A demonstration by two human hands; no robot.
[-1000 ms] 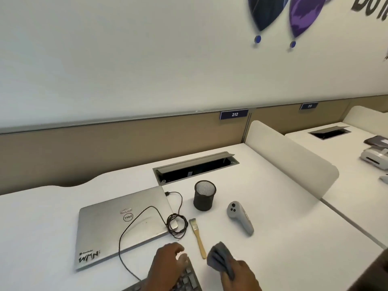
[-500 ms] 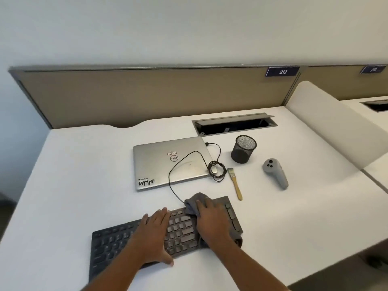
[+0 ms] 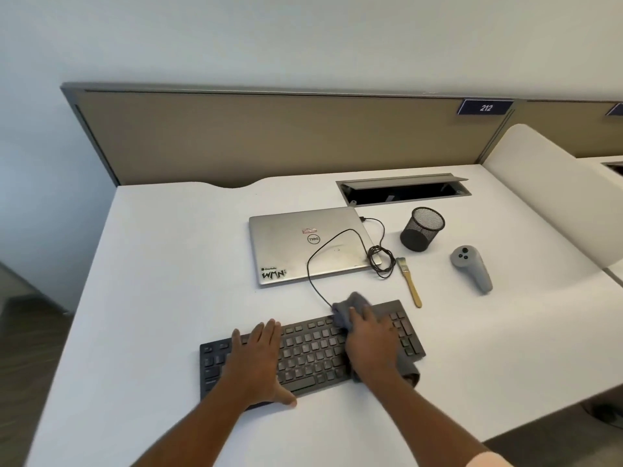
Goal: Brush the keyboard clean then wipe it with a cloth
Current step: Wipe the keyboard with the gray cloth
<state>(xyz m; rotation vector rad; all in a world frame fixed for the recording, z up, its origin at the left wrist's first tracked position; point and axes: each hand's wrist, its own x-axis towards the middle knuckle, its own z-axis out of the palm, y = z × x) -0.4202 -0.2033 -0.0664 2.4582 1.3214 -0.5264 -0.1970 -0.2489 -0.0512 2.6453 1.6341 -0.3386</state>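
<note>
A black keyboard [image 3: 313,352] lies on the white desk near its front edge. My left hand [image 3: 259,358] rests flat on the keyboard's left half, fingers straight. My right hand [image 3: 371,342] presses a grey cloth [image 3: 347,308] onto the keyboard's right half; cloth shows beyond the fingertips and under the wrist. A small brush [image 3: 409,281] with a wooden handle lies on the desk just behind the keyboard's right end, touched by neither hand.
A closed silver laptop [image 3: 303,244] sits behind the keyboard with a black cable [image 3: 381,261] coiled at its right edge. A black mesh cup [image 3: 421,229], a grey controller [image 3: 472,267] and an open cable hatch [image 3: 401,190] are farther right. A white divider [image 3: 556,183] bounds the desk.
The view tilted down from the wall to the desk. My right hand brought the cloth onto the keyboard's right half, and my left hand slid toward the keyboard's left side.
</note>
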